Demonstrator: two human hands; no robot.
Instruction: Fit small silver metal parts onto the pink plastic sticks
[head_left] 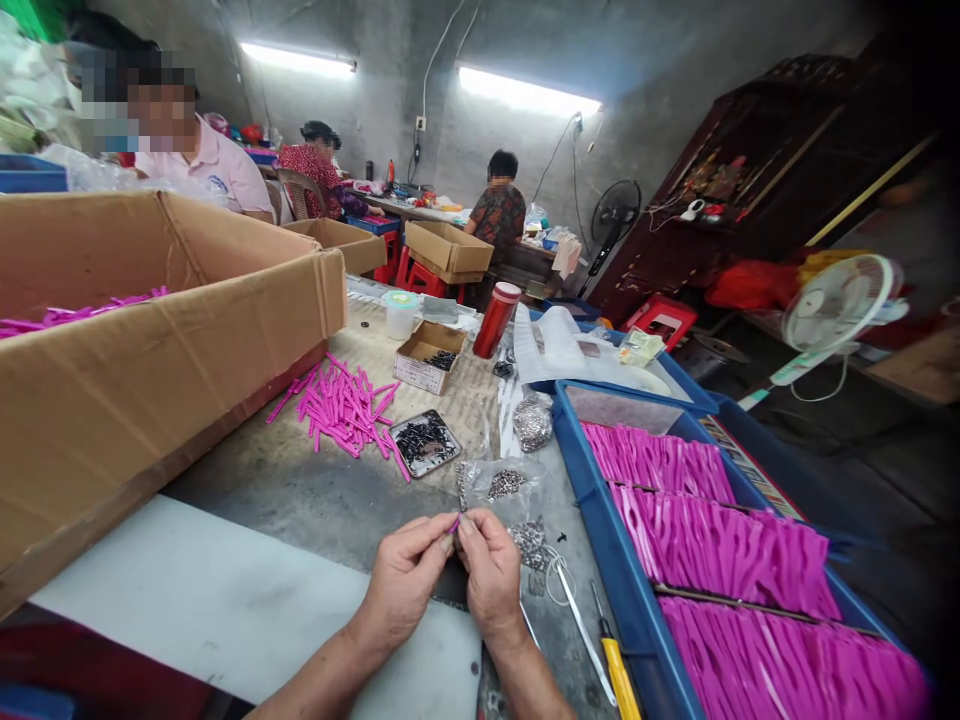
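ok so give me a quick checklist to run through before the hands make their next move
1. Grip on the small pink piece: ok, pinched at the fingertips of the left hand and right hand.
2. Anything fitted to that piece: cannot tell, the fingers hide most of it.
3. Black parts close by: looks ok, they lie in the tray ahead of the hands.
4. Pink sticks in order: not ok, they lie in a jumbled heap.
5. Screwdriver away from the hands: ok, it lies beside the blue bin, apart from the right hand.
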